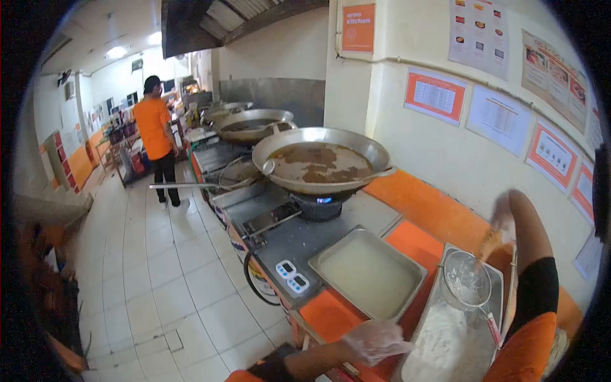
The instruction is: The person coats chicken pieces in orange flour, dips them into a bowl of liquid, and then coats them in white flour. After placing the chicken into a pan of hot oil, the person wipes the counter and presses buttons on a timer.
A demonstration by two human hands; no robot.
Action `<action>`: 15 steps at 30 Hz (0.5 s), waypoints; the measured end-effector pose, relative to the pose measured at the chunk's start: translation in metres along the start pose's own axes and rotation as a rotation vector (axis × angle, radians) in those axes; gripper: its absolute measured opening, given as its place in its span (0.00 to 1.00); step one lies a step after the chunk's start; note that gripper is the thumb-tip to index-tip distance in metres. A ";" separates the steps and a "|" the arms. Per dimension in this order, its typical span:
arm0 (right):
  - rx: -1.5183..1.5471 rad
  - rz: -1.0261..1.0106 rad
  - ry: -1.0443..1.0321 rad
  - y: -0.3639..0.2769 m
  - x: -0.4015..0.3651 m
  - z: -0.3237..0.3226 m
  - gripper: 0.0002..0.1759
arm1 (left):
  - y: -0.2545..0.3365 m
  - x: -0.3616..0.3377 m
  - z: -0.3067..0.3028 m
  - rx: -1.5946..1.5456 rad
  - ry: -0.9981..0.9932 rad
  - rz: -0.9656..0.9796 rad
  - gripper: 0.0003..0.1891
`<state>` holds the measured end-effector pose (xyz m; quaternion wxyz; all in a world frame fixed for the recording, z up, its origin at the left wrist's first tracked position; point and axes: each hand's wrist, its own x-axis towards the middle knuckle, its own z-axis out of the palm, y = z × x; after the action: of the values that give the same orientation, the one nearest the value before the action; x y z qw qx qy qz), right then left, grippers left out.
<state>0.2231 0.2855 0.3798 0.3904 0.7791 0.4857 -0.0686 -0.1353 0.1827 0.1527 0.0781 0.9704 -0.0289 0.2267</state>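
My left hand (pixel 380 342), in a clear plastic glove, has its fingers stretched out at the near rim of a metal tray of white flour (pixel 439 347). Nothing shows in it. My right hand (pixel 503 223), gloved too, is raised near the wall on the right and smeared by motion. An orange-brown blur lies just below it, and I cannot tell whether the hand holds it. A round wire strainer (pixel 468 280) with a red handle rests across the far end of the flour tray. Beside that tray stands a rectangular metal pan of cloudy pale liquid (pixel 369 274).
A large wok of dark oil (pixel 324 159) sits on a burner with a blue light. More woks (pixel 254 124) stand behind. A long-handled skimmer (pixel 191 185) juts over the counter edge. Two digital timers (pixel 292 277) lie nearby. A person in orange (pixel 151 127) stands farther back.
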 end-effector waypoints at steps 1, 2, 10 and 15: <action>0.019 -0.005 0.053 -0.029 -0.027 -0.025 0.15 | -0.009 -0.027 -0.002 -0.010 0.046 -0.068 0.23; 0.067 -0.030 0.135 -0.047 -0.037 -0.048 0.15 | -0.015 -0.055 0.004 -0.017 0.097 -0.137 0.26; -0.233 -0.433 0.742 -0.149 0.009 -0.207 0.15 | 0.007 -0.177 -0.008 -0.191 0.103 -1.202 0.17; -0.233 -0.427 0.808 -0.253 0.001 -0.243 0.15 | 0.005 -0.197 -0.017 -0.158 0.145 -1.333 0.19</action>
<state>-0.0475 0.5071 0.4090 0.2319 0.5771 0.7526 0.2164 -0.3198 0.1851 0.0807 0.2738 0.7545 0.5647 0.1920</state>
